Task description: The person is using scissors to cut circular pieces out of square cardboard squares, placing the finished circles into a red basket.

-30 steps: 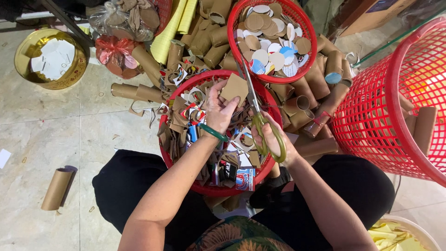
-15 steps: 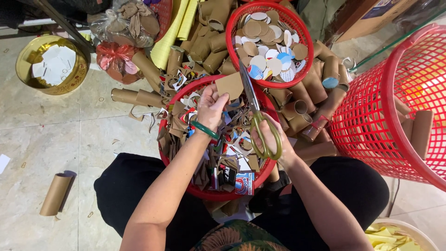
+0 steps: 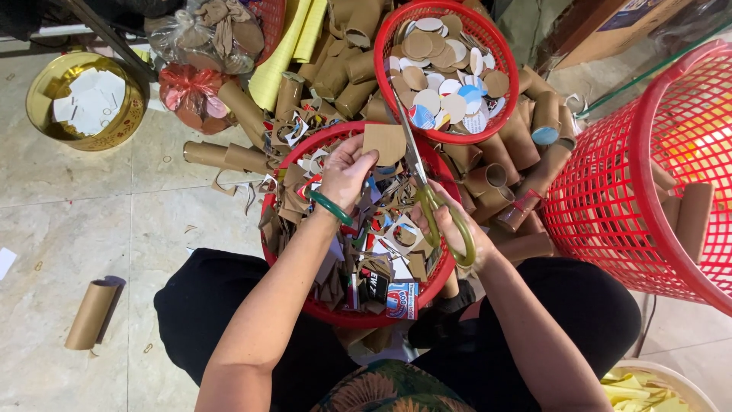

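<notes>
Head view: cardboard piece held up to scissors over the scrap basket.

Head view only. Left hand point(image 3: 347, 172) pinches a brown cardboard piece point(image 3: 385, 143) by its lower left edge, fingers closed on it, so most of the sheet stands free toward the blades. Right hand point(image 3: 450, 229) has fingers through the green handles of the scissors point(image 3: 423, 183), closed around them; blades point away from the person and look nearly shut beside the piece's right edge. Both sit above the red basket of offcuts point(image 3: 284, 252) on the floor between the knees, presumably so trimmings drop in. A smaller red basket of cut discs point(image 3: 488, 126) lies just beyond, within reach. Cardboard tubes point(image 3: 526, 145) are piled between the baskets; one tube point(image 3: 90, 314) lies well apart near the floor's left edge.
</notes>
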